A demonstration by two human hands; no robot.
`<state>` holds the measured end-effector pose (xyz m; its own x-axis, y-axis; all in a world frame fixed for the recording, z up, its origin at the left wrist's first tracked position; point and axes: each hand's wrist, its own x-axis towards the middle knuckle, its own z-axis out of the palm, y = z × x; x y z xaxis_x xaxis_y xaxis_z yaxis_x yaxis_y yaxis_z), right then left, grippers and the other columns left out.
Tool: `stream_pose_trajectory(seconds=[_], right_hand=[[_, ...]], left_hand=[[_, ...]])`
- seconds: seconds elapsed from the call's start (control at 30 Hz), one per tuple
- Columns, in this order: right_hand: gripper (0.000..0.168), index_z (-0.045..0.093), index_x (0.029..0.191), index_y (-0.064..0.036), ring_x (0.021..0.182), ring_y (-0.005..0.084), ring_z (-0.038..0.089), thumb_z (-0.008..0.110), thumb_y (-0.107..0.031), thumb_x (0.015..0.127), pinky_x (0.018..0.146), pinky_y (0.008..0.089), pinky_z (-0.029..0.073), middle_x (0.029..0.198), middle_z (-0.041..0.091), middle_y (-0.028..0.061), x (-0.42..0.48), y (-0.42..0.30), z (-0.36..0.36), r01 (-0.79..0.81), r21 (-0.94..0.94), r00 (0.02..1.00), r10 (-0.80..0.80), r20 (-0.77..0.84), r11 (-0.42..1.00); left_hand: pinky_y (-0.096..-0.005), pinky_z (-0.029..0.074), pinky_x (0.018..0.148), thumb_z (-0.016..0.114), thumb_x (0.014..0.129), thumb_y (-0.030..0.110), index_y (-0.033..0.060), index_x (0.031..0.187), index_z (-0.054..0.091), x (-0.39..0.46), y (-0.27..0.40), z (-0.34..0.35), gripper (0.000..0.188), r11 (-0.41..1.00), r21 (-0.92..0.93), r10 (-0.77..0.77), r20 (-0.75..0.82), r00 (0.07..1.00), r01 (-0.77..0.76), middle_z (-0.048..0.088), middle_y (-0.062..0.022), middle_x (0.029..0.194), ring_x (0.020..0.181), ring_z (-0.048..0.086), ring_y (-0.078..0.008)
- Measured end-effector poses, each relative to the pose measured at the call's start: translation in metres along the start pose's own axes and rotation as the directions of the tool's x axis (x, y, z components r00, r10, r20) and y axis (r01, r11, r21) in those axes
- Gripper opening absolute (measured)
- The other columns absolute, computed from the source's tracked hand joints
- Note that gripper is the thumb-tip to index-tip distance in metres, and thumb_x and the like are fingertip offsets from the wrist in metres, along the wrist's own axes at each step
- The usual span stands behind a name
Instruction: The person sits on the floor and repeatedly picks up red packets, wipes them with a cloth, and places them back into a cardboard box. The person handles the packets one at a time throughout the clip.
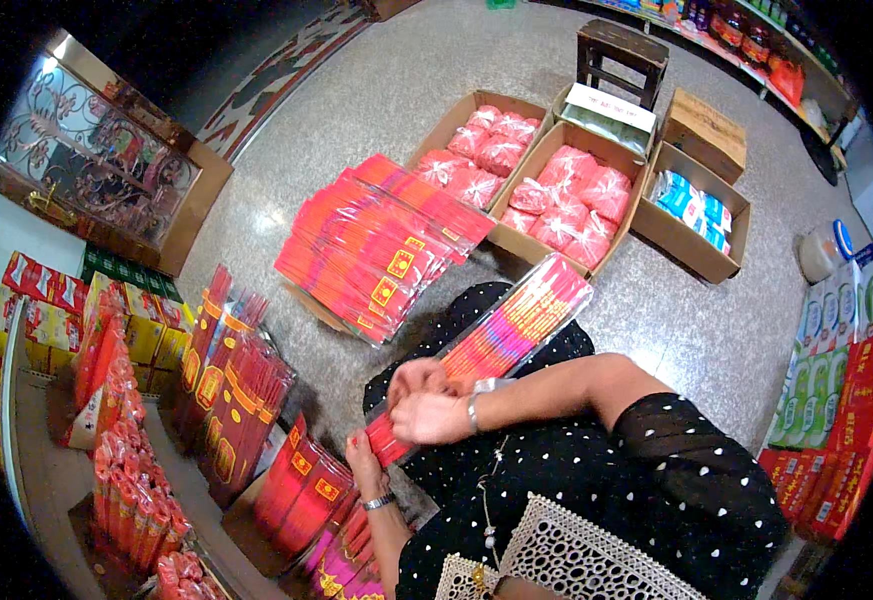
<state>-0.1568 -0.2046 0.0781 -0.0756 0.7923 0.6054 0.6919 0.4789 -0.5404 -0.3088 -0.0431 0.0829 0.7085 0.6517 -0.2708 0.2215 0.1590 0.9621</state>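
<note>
A clear plastic pack of thin red, orange and purple sticks, likely incense (pixel 507 330), lies slantwise over my lap. My left hand (pixel 366 459) grips its lower red end, near the boxes at the left. My right hand (pixel 427 405) lies on the pack just above, its fingers curled; whether it grips the pack or only its wrapper is hard to tell. A fanned pile of similar red packs (pixel 376 247) rests on a carton ahead of my knees. More red packs (pixel 309 487) stand upright in a box beside my left hand.
Open cartons with bagged pink goods (pixel 571 202) stand ahead, beside a carton of blue-and-white packets (pixel 691 206) and a dark wooden stool (pixel 622 52). Tall packs of sticks (pixel 234 397) and red rolls (pixel 132 495) line the left. Stacked green and red packages (pixel 819 405) stand at the right.
</note>
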Motion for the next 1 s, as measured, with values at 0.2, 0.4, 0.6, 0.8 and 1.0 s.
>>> stream_pose_trajectory(seconds=[0.2, 0.4, 0.6, 0.8, 1.0], right_hand=[[0.008, 0.057, 0.077, -0.013, 0.087, 0.0222, 0.052, 0.056, -0.019, 0.072, 0.074, 0.0388, 0.041, 0.088, 0.053, 0.0056, 0.022, -0.068, -0.019, -0.081, -0.463, 0.992, 0.118, 0.052, 0.883], [0.023, 0.057, 0.09, -0.019, 0.092, 0.025, 0.049, 0.055, -0.024, 0.068, 0.078, 0.0441, 0.037, 0.09, 0.049, 0.005, -0.068, -0.082, -0.129, -0.433, -0.611, 0.879, 0.462, -0.122, 0.662], [0.019, 0.055, 0.085, -0.012, 0.087, 0.0258, 0.052, 0.048, -0.026, 0.074, 0.073, 0.0423, 0.041, 0.084, 0.051, 0.01, -0.154, -0.064, -0.192, -0.77, -0.561, 0.59, 0.675, -0.443, 0.304], [0.037, 0.062, 0.091, 0.001, 0.079, 0.0262, 0.062, 0.041, -0.029, 0.09, 0.073, 0.0332, 0.047, 0.082, 0.063, 0.0149, -0.25, -0.033, -0.215, -0.743, 0.566, -0.19, 0.699, -0.69, 0.357], [0.029, 0.057, 0.11, 0.005, 0.101, 0.0213, 0.057, 0.051, -0.012, 0.087, 0.091, 0.0305, 0.041, 0.108, 0.062, 0.0134, -0.302, -0.069, -0.18, -0.864, 0.453, -0.183, 0.702, -0.688, 0.219]], left_hand=[[-0.0284, 0.043, 0.063, 0.049, 0.091, 0.02, 0.0041, 0.086, 0.052, -0.008, 0.011, 0.003, 0.017, 0.996, 0.095, 0.005, -0.02, 1.0, -0.003, 0.052, -0.0018, 0.078, 0.068, 0.048, -0.0114], [-0.0256, 0.044, 0.066, 0.051, 0.089, 0.018, 0.0034, 0.085, 0.054, -0.004, 0.001, 0.009, 0.015, 0.993, 0.115, 0.018, -0.03, 0.999, -0.015, 0.055, -0.0028, 0.079, 0.072, 0.051, -0.01], [-0.0247, 0.044, 0.066, 0.052, 0.089, 0.014, 0.0025, 0.087, 0.055, -0.001, 0.002, 0.015, 0.012, 0.998, 0.057, 0.007, -0.008, 1.0, -0.007, 0.056, -0.0021, 0.079, 0.071, 0.051, -0.0101], [-0.0257, 0.043, 0.075, 0.051, 0.09, 0.016, -0.0016, 0.104, 0.049, -0.006, 0.013, 0.01, 0.023, 0.891, 0.411, 0.213, -0.009, 0.977, -0.191, 0.055, -0.0078, 0.096, 0.082, 0.051, -0.0134], [-0.0383, 0.033, 0.096, 0.062, 0.078, 0.017, -0.0015, 0.129, 0.034, -0.043, 0.037, 0.002, 0.061, 0.469, 0.758, 0.494, 0.201, 0.846, -0.454, 0.042, -0.0199, 0.124, 0.113, 0.042, -0.0314]])
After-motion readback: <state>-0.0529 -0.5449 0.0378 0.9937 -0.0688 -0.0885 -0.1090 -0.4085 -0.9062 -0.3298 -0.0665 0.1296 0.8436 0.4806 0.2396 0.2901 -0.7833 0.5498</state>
